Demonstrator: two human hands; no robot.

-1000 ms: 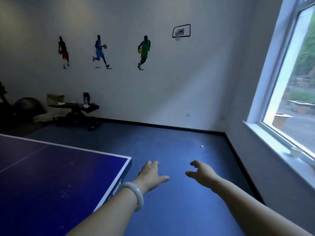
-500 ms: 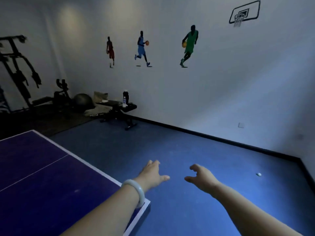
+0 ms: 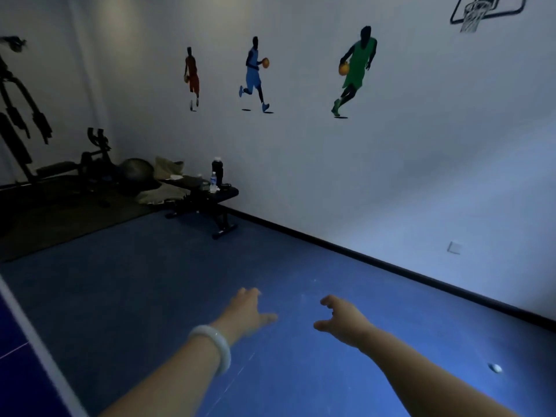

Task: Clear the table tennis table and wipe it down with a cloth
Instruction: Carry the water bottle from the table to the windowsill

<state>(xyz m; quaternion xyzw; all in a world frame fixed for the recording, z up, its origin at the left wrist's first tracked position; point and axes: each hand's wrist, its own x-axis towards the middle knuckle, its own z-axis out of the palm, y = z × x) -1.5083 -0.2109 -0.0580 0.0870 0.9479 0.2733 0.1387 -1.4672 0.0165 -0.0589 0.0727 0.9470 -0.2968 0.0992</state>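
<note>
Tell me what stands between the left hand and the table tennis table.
Nothing visible does. The left hand hangs open over bare blue floor, and only that floor lies between it and the table tennis table at the frame's left edge.

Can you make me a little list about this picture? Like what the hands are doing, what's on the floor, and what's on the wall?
left hand: fingers spread, holds nothing, wears a pale bracelet
right hand: fingers loosely curled, holds nothing
table tennis table: only its edge shows, far left
floor: small white ball at lower right
bench: by the wall, bottles standing on it
wall: three basketball player stickers and a hoop sticker
cloth: none in view
</note>
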